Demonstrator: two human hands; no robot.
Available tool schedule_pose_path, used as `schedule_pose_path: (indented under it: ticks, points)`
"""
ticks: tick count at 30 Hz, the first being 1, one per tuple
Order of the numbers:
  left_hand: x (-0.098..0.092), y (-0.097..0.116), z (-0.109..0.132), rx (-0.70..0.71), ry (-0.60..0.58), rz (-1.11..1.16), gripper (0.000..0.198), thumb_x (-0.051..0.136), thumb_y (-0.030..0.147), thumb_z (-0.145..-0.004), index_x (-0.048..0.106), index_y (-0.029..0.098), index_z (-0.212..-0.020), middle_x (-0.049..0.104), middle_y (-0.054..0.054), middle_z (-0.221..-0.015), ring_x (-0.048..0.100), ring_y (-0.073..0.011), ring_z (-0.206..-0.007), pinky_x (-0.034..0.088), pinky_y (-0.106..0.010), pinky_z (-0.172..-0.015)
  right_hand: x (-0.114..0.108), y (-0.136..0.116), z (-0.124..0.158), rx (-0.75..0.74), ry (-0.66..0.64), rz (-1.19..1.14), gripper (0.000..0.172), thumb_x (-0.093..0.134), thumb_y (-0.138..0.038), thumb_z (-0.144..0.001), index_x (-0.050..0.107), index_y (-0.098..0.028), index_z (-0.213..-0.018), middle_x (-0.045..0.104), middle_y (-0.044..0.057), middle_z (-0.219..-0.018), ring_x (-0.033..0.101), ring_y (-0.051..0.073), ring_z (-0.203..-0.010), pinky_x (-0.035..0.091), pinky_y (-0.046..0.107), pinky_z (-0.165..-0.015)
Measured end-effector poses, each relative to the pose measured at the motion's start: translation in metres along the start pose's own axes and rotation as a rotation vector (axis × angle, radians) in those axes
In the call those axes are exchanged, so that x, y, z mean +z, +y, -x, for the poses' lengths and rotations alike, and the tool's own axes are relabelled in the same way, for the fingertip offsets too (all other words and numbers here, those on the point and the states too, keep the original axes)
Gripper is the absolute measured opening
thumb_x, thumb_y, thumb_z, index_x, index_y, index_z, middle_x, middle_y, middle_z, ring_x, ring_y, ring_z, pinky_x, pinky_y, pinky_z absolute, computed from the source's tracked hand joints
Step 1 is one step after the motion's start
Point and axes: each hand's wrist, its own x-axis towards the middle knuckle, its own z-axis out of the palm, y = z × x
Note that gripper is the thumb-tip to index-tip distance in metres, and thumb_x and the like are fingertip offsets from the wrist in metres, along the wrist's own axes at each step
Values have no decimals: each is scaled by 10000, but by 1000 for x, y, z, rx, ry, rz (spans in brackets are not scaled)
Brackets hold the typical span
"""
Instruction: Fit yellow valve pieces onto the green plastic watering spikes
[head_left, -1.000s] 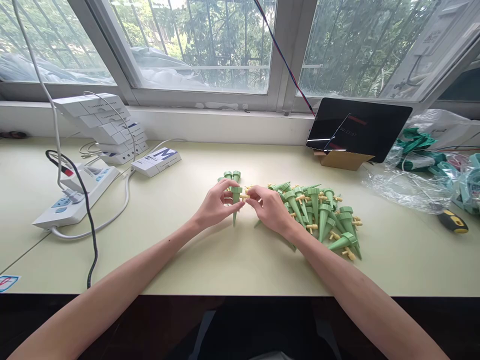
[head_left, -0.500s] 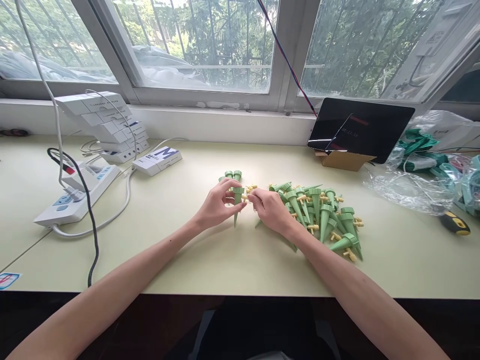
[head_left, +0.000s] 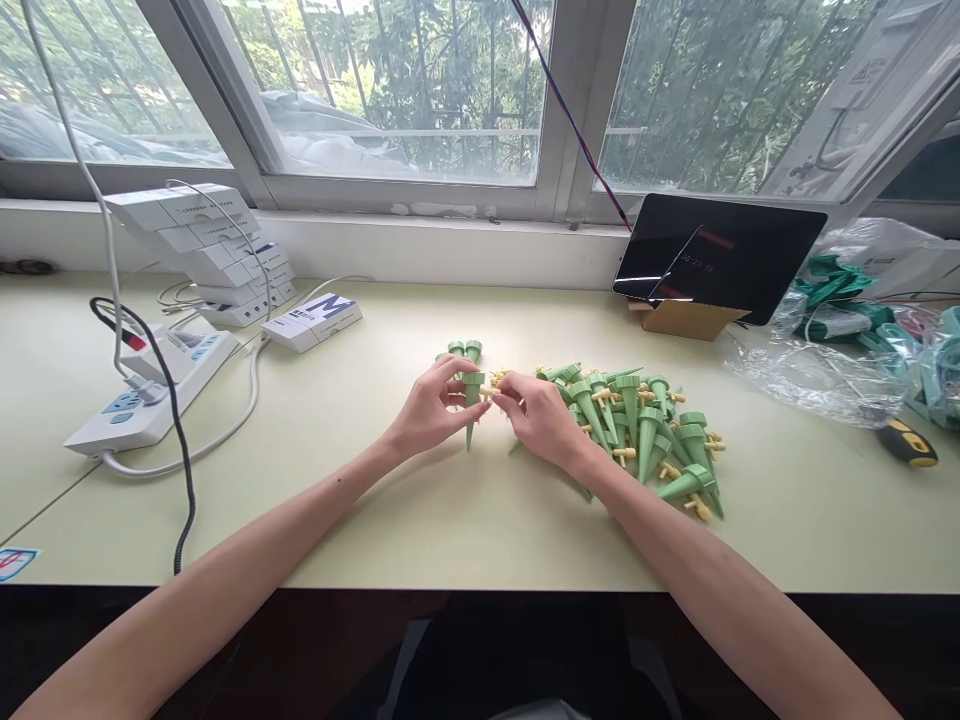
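Observation:
My left hand (head_left: 431, 405) is closed around a green plant watering spike (head_left: 470, 410), held upright with its tip pointing down. A small yellow valve (head_left: 486, 392) juts from the spike's right side, just below the cap. The fingertips of my right hand (head_left: 536, 410) pinch the outer end of that valve. Behind my left hand stand several more green spikes (head_left: 472, 348), partly hidden by the fingers. Close to my right hand lies a heap of green spikes (head_left: 649, 430) with yellow valves attached, some covered by my wrist.
A power strip (head_left: 150, 400) with cables and a stack of white boxes (head_left: 217, 250) occupy the left side. One white box (head_left: 313, 322) lies apart. At the right are a tablet (head_left: 720, 255) on a cardboard stand, clear plastic bags (head_left: 817, 375) and a yellow-black tool handle (head_left: 907, 442).
My right fingertips have shifted slightly left and changed their grip on the yellow valve. My left hand and the spike have hardly moved.

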Motion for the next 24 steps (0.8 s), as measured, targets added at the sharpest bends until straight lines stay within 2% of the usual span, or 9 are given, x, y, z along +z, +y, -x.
schedule_pose_path:
  ticks: [5, 10, 12, 16, 17, 19, 24]
  points:
    - [0, 1, 0, 5, -2, -12, 330, 741, 338, -805, 591, 208, -1069, 531, -55, -1091, 670, -140, -779, 655, -347, -699, -1, -3, 0, 12, -13, 49, 325, 466, -252, -979, 401, -215, -662, 493, -19, -629, 406, 125, -565, 322, 256, -571]
    - [1, 1, 0, -4, -3, 2, 340, 743, 347, -799, 591, 209, -1071, 537, -55, -1088, 677, -145, -777, 656, -345, -689, -2, -4, 0, 23, -21, 65, 349, 448, -255, -985, 394, -215, -643, 486, -18, -611, 406, 125, -553, 314, 258, -563]
    - [1, 2, 0, -7, -7, 12, 334, 742, 346, -801, 590, 209, -1065, 532, -54, -1086, 681, -148, -773, 655, -343, -676, -2, -3, 0, 30, -17, 45, 316, 452, -272, -989, 451, -211, -678, 526, -11, -632, 442, 130, -565, 339, 258, -574]
    - [-1, 2, -1, -13, 6, 1, 328, 746, 334, -800, 589, 205, -1058, 528, -56, -1099, 679, -144, -773, 647, -327, -670, -1, -1, 0, 23, 31, -31, 41, 548, -240, -938, 560, -202, -950, 632, 14, -771, 567, 157, -695, 424, 265, -655]
    - [-1, 2, -1, -15, 9, -3, 328, 747, 329, -799, 589, 205, -1058, 528, -54, -1094, 678, -143, -773, 645, -324, -672, -1, -1, 0, 15, 39, -34, 57, 557, -212, -924, 559, -201, -980, 643, 23, -807, 583, 165, -736, 435, 270, -674]
    - [-1, 1, -2, -13, 10, -8, 326, 747, 325, -799, 588, 204, -1057, 528, -49, -1078, 674, -141, -768, 641, -322, -671, 0, 1, 0, 2, 35, -25, 50, 541, -174, -915, 560, -200, -953, 648, 37, -843, 593, 172, -773, 443, 277, -688]
    - [0, 1, -1, 13, 3, -37, 304, 741, 308, -804, 596, 201, -1049, 533, -51, -1082, 668, -143, -781, 637, -339, -704, 0, 2, -1, 15, 17, -27, 60, 520, -180, -929, 535, -199, -874, 639, 31, -800, 569, 163, -709, 435, 279, -660]
